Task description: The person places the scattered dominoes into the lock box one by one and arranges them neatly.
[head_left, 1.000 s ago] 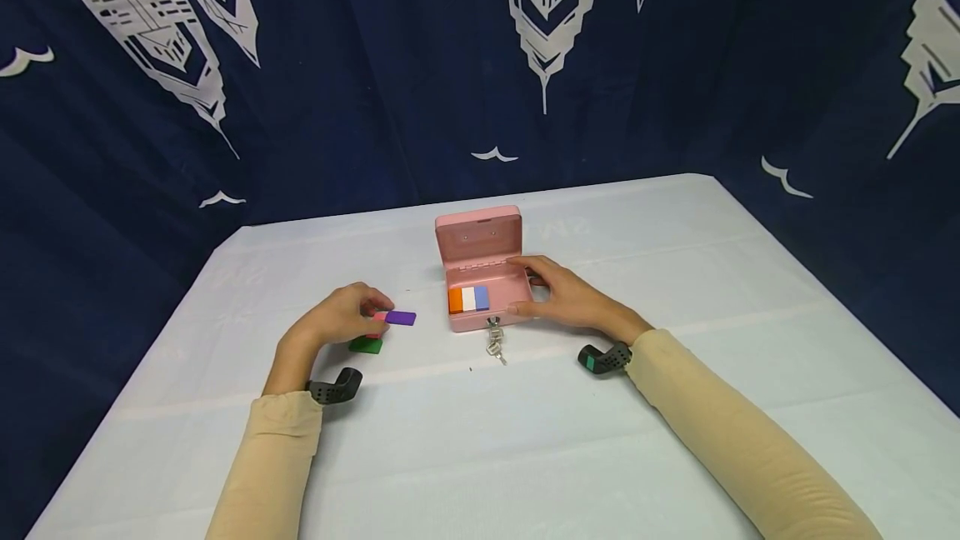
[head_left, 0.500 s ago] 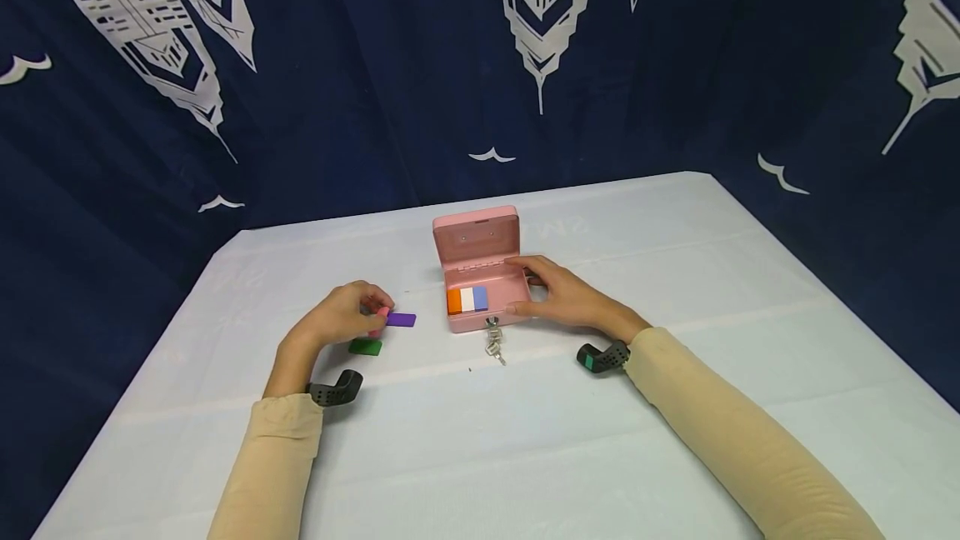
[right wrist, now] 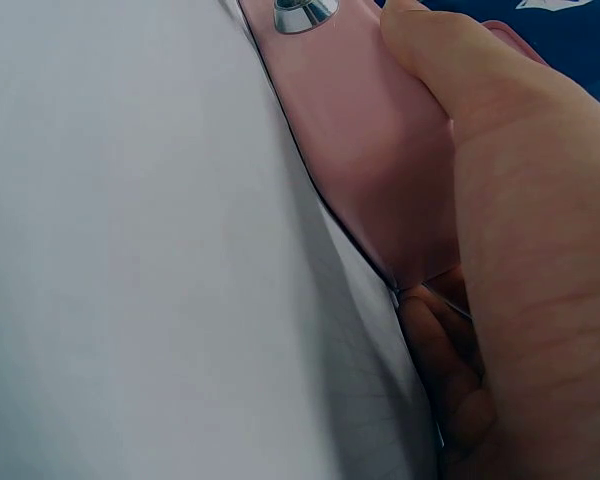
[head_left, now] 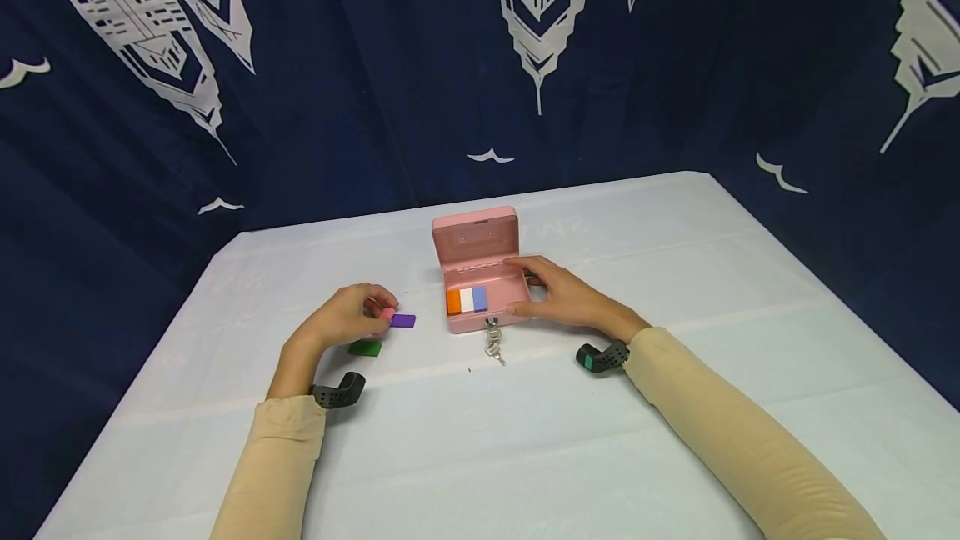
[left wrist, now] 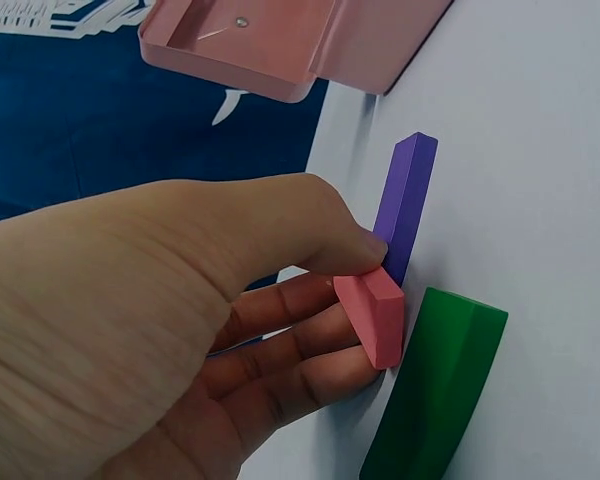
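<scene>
My left hand (head_left: 343,319) pinches a small pink block (left wrist: 378,315) between thumb and fingers, low over the table. Just beyond the thumb lies a purple block (left wrist: 410,195). A green block (left wrist: 445,385) lies on the near side of the hand. To the right stands a pink metal cash box (head_left: 467,325), its lid raised. Orange (head_left: 453,302), white (head_left: 467,300) and light blue (head_left: 480,298) blocks lie side by side in its left part. My right hand (head_left: 570,297) holds the box's right side, thumb at the front edge; some fingers are hidden behind the wall.
Keys (head_left: 494,348) hang from the lock on the box's front and reach the tabletop. A white cloth (head_left: 480,457) covers the table. Behind it hangs a dark blue curtain (head_left: 420,107) with white print.
My left hand has lifted the pink block away from beside the green one and shifted slightly right, toward the purple block. My right hand stays on the box.
</scene>
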{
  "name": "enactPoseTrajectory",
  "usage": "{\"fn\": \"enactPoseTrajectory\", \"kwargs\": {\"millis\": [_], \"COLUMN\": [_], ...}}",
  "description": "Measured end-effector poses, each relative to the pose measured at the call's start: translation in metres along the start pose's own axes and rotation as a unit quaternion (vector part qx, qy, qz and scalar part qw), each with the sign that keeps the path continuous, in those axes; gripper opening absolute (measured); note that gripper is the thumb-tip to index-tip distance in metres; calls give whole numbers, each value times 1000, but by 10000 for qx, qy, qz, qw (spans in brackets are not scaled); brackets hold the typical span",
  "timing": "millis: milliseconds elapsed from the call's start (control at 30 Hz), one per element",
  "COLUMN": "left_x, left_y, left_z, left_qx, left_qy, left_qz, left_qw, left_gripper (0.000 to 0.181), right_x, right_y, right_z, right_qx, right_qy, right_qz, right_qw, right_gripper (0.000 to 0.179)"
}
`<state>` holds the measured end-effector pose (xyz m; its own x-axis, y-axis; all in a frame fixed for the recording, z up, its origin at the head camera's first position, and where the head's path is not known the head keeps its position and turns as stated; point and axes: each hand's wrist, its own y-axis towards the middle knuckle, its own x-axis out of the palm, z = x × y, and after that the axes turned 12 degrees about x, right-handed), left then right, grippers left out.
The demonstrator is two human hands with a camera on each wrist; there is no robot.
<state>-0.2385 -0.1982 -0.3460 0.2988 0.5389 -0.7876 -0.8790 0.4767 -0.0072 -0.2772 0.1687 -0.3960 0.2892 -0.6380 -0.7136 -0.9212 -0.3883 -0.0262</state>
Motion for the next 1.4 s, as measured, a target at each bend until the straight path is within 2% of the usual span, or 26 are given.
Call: {"fn": "enactPoseTrajectory", "kwargs": {"millis": [500,1400], "left_x": [-1,2], "left_y": [1,3], "left_z": [-3,-6], "left_qx": [117,98], "left_qy": [27,148], "left_qz": [19,83], "left_qw": [9999,9998], "left_gripper": [30,26], "right_x": [0,-1], "right_y": [-1,0], "right_z": [-2,-3], "right_qx": [-37,-102], "right_qy": [15,39], "right_qz": [12,-26], "right_qw": [10000,9999], "right_gripper": [85,86]}}
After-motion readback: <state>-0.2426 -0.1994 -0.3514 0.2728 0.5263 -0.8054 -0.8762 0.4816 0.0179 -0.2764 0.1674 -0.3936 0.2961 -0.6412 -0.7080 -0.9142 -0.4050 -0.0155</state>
